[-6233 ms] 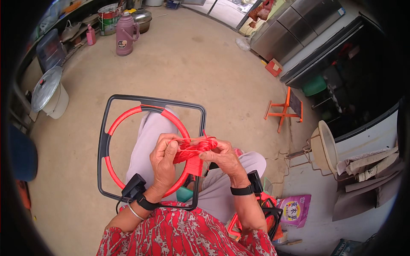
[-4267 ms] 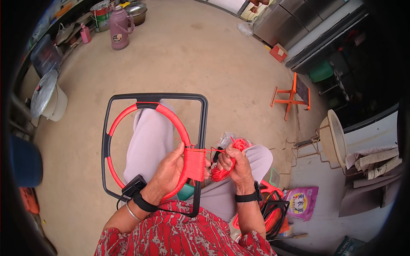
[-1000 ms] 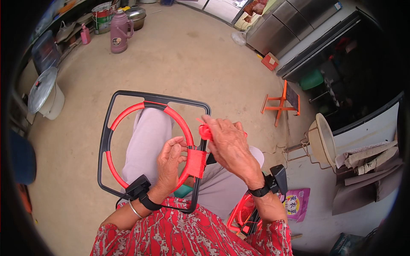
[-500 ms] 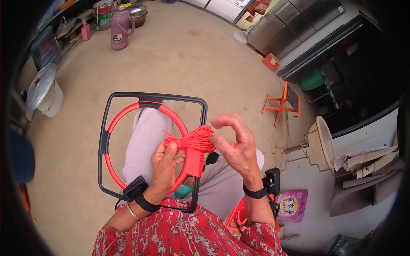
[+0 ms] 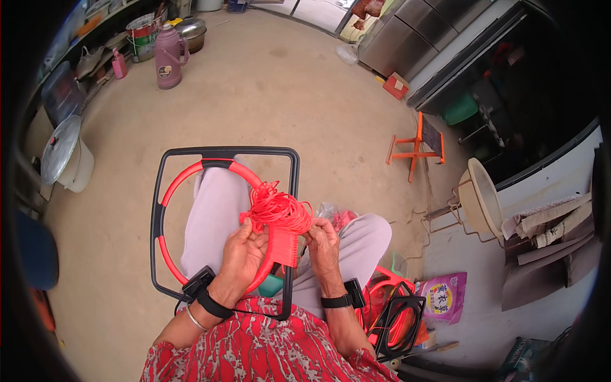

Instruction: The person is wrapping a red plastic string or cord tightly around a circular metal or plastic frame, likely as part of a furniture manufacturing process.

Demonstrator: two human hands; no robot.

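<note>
A bundle of thin red cord [image 5: 280, 210] lies loosely fanned over the right side of a ring [image 5: 181, 176] banded in red and black. Around the ring runs a black squarish frame [image 5: 154, 219], resting over my lap. Below the bundle, a flat red wrapped section [image 5: 282, 247] with a stitched-looking edge covers part of the ring. My left hand [image 5: 244, 254] grips the bundle's lower left end between thumb and fingers. At its right edge, my right hand [image 5: 324, 245] has its fingertips pinched on the cord; the exact strand is hidden.
Beside my right leg are more red and black frames [image 5: 398, 321] and a purple packet [image 5: 443, 298]. An orange folding stool [image 5: 417, 148] and a beige basin [image 5: 480, 198] stand to the right. Far left are a pink thermos [image 5: 168, 57] and a lidded white bucket [image 5: 77, 162].
My right hand has come down from its raised, open pose to the bundle's right edge. The cord, gathered tightly in the middle before, is now looser and more spread. The view has shifted slightly.
</note>
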